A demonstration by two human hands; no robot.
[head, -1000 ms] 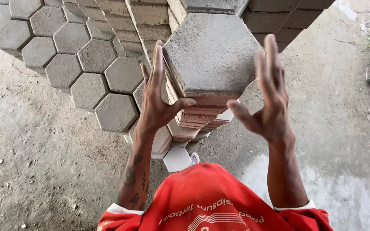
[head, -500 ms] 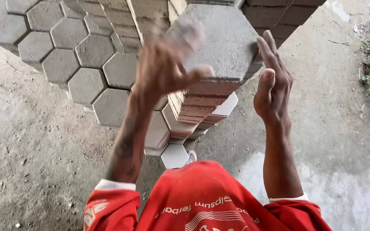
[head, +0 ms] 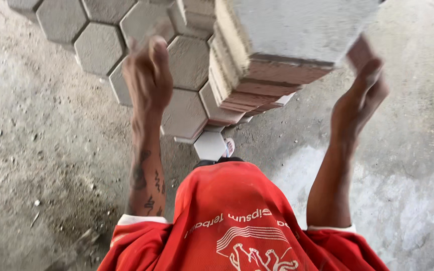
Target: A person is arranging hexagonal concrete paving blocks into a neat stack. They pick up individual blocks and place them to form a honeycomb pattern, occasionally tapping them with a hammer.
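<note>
Bare concrete floor [head: 41, 200] spreads below, carrying rows of grey hexagonal pavers [head: 99, 47] laid flat at upper left. A tall stack of pavers [head: 257, 85] rises in front of the person, its top paver [head: 302, 25] grey on its face and reddish at the edge. The right hand [head: 362, 95] presses that edge, fingers straight. The left hand [head: 149, 75] hangs clear left of the stack, fingers loosely curled, holding nothing.
</note>
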